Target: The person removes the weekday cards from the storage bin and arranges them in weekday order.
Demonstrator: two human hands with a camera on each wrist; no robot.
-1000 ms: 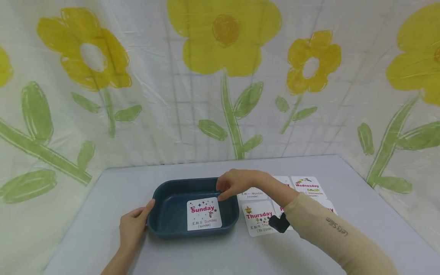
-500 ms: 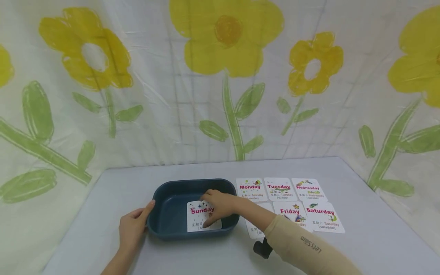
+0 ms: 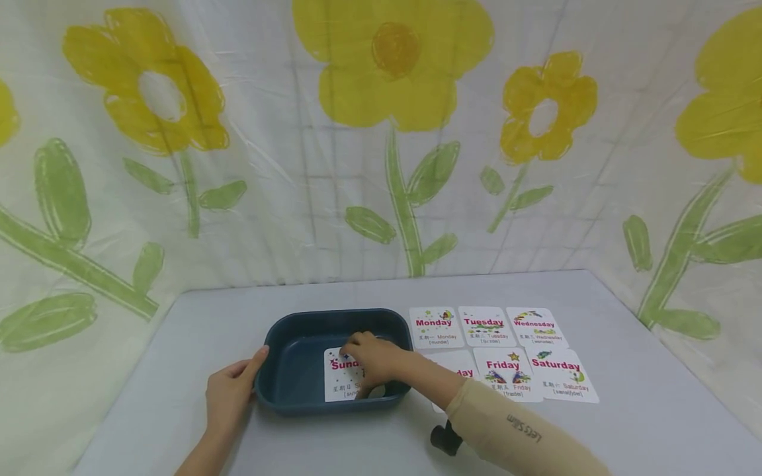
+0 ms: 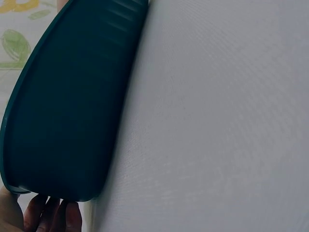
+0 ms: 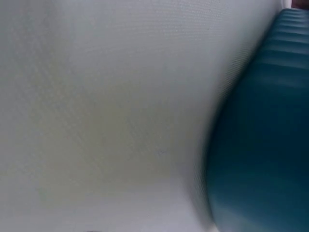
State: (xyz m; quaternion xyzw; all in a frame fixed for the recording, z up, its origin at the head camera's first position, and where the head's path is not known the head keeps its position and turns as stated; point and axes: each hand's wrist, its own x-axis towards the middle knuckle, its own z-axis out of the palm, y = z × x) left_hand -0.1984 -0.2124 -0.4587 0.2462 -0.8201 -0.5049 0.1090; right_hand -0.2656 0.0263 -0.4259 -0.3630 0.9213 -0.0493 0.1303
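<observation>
A dark teal plastic tub (image 3: 297, 367) stands on the table. My left hand (image 3: 231, 390) holds its left end, thumb over the rim and fingers against the outer wall; in the left wrist view its fingers (image 4: 50, 215) show at the tub's end. Inside the tub, a white "Sunday" card (image 3: 339, 380) lies in the right half. My right hand (image 3: 375, 363) reaches over the tub's right rim, fingers bent at the card's top edge and thumb at its lower edge, covering its right part. The right wrist view shows the tub's outer wall (image 5: 260, 145), not the hand.
Right of the tub, day cards sit in two rows: Monday (image 3: 436, 334), Tuesday (image 3: 487, 334) and Wednesday (image 3: 534, 334) behind, Friday (image 3: 503, 377) and Saturday (image 3: 559, 383) in front. Another front card (image 3: 455, 362) is partly under the right forearm. A flowered curtain (image 3: 256, 218) hangs behind the table.
My right hand has come leftward and down from the tub's right rim onto the Sunday card, covering more of it. The left hand and the tub have stayed put.
</observation>
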